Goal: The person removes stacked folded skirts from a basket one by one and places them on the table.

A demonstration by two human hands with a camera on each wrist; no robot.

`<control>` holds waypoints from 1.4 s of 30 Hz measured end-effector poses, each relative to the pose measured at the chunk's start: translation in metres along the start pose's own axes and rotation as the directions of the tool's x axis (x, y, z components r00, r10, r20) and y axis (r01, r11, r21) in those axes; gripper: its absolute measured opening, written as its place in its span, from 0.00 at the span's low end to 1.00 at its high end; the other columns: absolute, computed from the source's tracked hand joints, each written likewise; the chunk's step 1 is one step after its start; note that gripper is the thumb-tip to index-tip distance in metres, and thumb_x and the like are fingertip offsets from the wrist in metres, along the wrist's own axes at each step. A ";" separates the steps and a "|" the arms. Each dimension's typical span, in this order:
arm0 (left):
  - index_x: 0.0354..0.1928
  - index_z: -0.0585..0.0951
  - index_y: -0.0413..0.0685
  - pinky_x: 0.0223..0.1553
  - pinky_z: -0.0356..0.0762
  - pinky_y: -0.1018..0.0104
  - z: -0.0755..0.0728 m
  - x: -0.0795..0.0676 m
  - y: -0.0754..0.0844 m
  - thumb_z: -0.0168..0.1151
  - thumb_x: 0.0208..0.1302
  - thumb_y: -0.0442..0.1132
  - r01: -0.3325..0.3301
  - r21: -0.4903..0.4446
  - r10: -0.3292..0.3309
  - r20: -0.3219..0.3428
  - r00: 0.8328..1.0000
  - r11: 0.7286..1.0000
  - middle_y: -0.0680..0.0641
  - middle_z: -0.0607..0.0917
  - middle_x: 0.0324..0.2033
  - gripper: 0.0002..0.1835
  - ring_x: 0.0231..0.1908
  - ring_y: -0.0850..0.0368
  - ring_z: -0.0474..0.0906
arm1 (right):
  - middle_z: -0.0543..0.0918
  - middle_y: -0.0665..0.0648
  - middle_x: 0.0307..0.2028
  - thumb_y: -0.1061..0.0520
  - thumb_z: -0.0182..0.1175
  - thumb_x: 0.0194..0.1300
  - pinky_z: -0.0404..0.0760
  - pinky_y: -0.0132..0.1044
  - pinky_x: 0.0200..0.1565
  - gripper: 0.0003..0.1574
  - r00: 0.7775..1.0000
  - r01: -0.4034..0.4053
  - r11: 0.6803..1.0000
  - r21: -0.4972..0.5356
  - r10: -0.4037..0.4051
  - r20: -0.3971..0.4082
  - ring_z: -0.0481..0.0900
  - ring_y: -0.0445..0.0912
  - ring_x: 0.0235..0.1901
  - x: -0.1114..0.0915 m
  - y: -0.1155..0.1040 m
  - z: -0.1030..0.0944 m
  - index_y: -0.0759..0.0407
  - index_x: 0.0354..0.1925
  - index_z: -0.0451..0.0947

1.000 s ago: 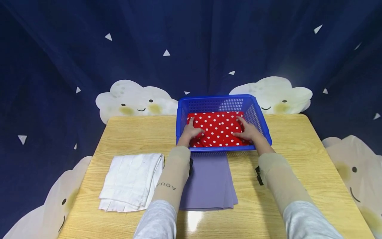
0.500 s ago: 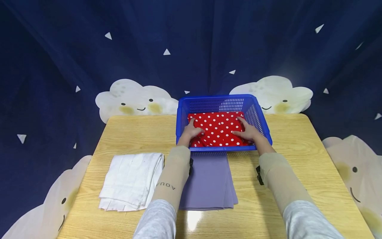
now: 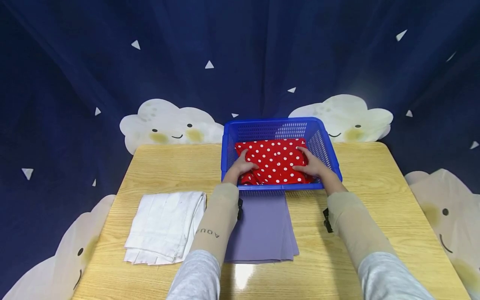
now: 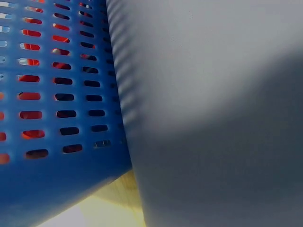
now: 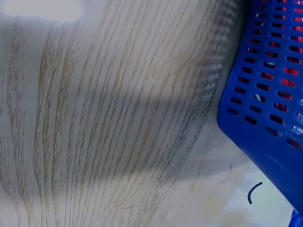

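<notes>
A red cloth with white dots [image 3: 276, 160] lies folded inside a blue plastic basket [image 3: 277, 187] at the table's far side. My left hand [image 3: 242, 166] grips the cloth's left side, thumb on top. On the opposite side, my right hand [image 3: 312, 164] holds the cloth's right edge, also with the thumb over it. The fingertips under the fabric are partly hidden. Both wrist views show only the outside of the basket, its slotted wall [image 4: 52, 104] on the left and its slotted corner [image 5: 265, 104] on the right, with red showing through; neither hand appears there.
A purple cloth [image 3: 260, 229] lies flat on the wooden table [image 3: 382, 200] in front of the basket, partly under my left forearm. Left of it is a folded white cloth [image 3: 161, 227]. A dark blue curtain [image 3: 240, 50] with clouds hangs behind the table.
The left part of the red cloth has risen and shifted slightly, and the left hand's fingers have tucked in at its edge. The right hand has barely moved.
</notes>
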State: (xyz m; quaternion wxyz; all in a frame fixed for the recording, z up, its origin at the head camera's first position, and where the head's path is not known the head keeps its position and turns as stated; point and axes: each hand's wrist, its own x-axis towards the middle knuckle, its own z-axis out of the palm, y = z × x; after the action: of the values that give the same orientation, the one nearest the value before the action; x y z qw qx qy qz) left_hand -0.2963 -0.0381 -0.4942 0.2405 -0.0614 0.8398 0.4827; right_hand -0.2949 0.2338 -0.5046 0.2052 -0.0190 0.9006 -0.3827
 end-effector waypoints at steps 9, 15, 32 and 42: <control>0.68 0.54 0.56 0.59 0.61 0.54 0.005 0.028 -0.016 0.63 0.51 0.39 -0.063 0.010 0.064 -0.056 0.996 0.998 0.40 0.64 0.61 0.42 0.57 0.47 0.62 | 0.46 0.71 0.66 0.53 0.61 0.57 0.54 0.62 0.59 0.55 0.999 0.045 0.999 0.024 -0.045 0.009 0.47 0.66 0.63 0.004 0.003 -0.001 0.52 0.71 0.37; 0.61 0.66 0.56 0.55 0.66 0.58 0.009 0.057 -0.026 0.69 0.45 0.37 -0.115 0.028 0.118 -0.155 0.981 0.993 0.42 0.71 0.56 0.38 0.53 0.49 0.67 | 0.48 0.72 0.65 0.54 0.62 0.55 0.56 0.61 0.59 0.54 0.999 0.050 0.998 0.031 -0.050 0.003 0.47 0.66 0.62 0.004 0.003 -0.003 0.50 0.71 0.41; 0.62 0.67 0.46 0.60 0.61 0.57 -0.001 0.001 0.010 0.62 0.53 0.30 -0.150 0.027 0.152 -0.185 0.971 0.988 0.40 0.67 0.61 0.32 0.59 0.47 0.62 | 0.52 0.71 0.64 0.62 0.63 0.54 0.67 0.55 0.55 0.51 0.994 0.071 0.988 0.140 -0.058 -0.091 0.53 0.64 0.61 -0.004 -0.004 -0.007 0.49 0.70 0.48; 0.62 0.69 0.51 0.56 0.67 0.56 -0.005 0.003 0.007 0.63 0.53 0.31 -0.311 0.065 0.317 -0.263 0.911 0.948 0.40 0.69 0.57 0.32 0.56 0.47 0.66 | 0.55 0.69 0.64 0.62 0.61 0.56 0.73 0.52 0.49 0.48 0.973 0.170 0.976 0.134 -0.145 -0.177 0.59 0.62 0.57 -0.019 -0.020 -0.023 0.48 0.69 0.50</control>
State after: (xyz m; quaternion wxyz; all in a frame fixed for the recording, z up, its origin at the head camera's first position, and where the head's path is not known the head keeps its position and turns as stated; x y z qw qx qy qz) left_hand -0.3026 -0.0379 -0.4881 0.0440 0.0116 0.8687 0.4932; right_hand -0.2891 0.2394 -0.4698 0.0991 -0.0435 0.8792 -0.4639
